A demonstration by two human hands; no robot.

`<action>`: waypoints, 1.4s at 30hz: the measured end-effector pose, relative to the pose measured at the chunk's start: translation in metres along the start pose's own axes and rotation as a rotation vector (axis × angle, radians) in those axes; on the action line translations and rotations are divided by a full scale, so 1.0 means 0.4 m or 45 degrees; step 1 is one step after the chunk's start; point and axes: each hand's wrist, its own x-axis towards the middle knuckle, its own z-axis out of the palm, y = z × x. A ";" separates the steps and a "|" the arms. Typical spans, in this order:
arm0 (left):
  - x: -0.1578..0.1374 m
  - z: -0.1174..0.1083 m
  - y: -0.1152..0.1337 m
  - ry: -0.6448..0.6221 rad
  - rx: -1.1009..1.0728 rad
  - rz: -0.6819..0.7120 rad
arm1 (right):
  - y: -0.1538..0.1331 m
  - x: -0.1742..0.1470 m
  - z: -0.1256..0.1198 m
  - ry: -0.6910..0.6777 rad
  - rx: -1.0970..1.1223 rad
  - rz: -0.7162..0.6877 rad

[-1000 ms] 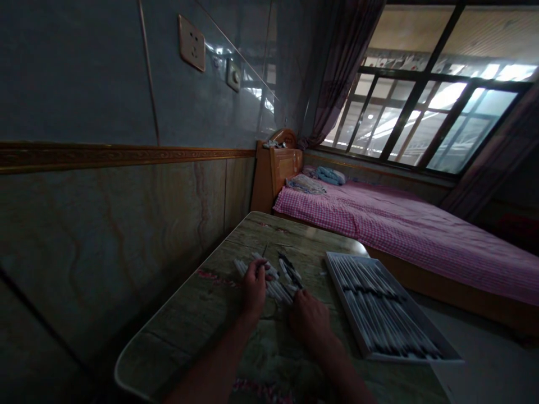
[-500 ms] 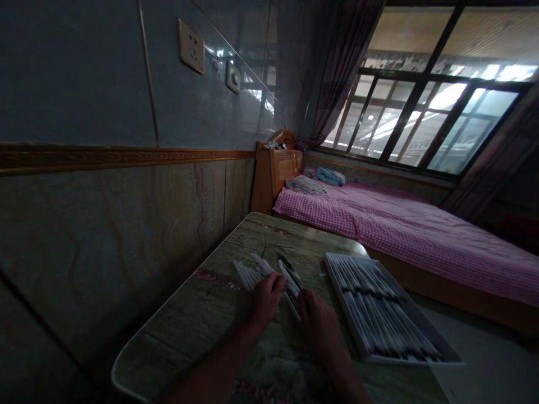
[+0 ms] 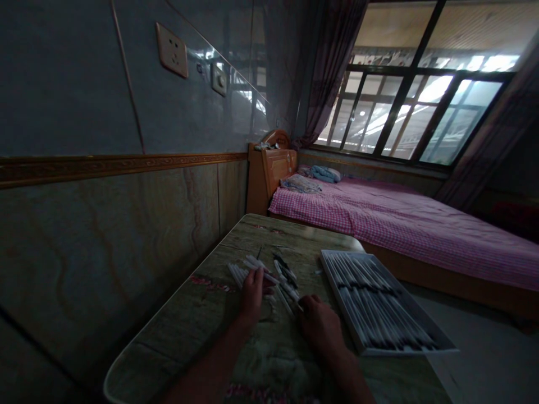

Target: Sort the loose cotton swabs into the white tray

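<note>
Slim white pen barrels (image 3: 238, 274) lie in a loose group on the table (image 3: 202, 325). My left hand (image 3: 252, 294) reaches over them, its fingers closed on a white pen barrel (image 3: 268, 276) that slants across the fingertips. Farther right, dark pen caps (image 3: 281, 262) lie with more white pieces. My right hand (image 3: 318, 318) has its fingers pinched around the near end of a white pen (image 3: 291, 293); the fingertips partly cover it. Beside that hand stands a shallow white tray (image 3: 343, 314) filled with rows of white pens with black parts (image 3: 374, 306).
A bed (image 3: 379, 219) with a pink checked sheet stands beyond the table. The tiled wall (image 3: 168, 224) runs along the left, with a socket (image 3: 172, 50) on it. A window (image 3: 404, 112) is at the back right.
My left hand has shifted left, away from my right hand, with a white barrel now across its fingers. The dark pen piece upright by my right hand no longer shows. The view has turned slightly.
</note>
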 end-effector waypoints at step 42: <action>0.008 -0.004 0.014 0.179 -0.232 -0.206 | -0.058 -0.024 -0.005 0.171 0.079 -0.194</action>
